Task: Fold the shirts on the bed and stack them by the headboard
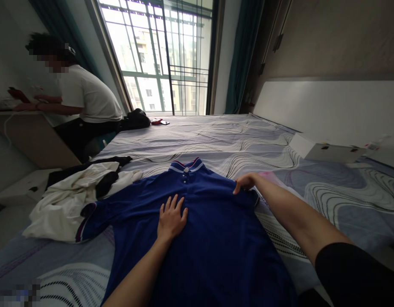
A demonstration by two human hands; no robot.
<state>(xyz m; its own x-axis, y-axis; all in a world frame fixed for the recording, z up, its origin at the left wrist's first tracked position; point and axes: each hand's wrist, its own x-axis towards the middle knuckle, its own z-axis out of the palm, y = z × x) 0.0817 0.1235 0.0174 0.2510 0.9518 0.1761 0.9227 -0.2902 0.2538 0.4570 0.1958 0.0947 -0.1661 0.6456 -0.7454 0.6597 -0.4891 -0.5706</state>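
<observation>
A blue polo shirt (209, 238) with a striped collar lies spread face up on the bed (216, 140). My left hand (171, 217) rests flat on the shirt's chest, fingers stretched out and open. My right hand (244, 182) reaches to the shirt's shoulder near the right sleeve, its fingers curled and pinching the fabric there.
A heap of white and black clothes (75, 192) lies left of the shirt. A white box (325, 149) sits by the headboard at right. A dark bag (135, 119) and small red items lie at the bed's far end. Another person (84, 102) sits at a desk, left.
</observation>
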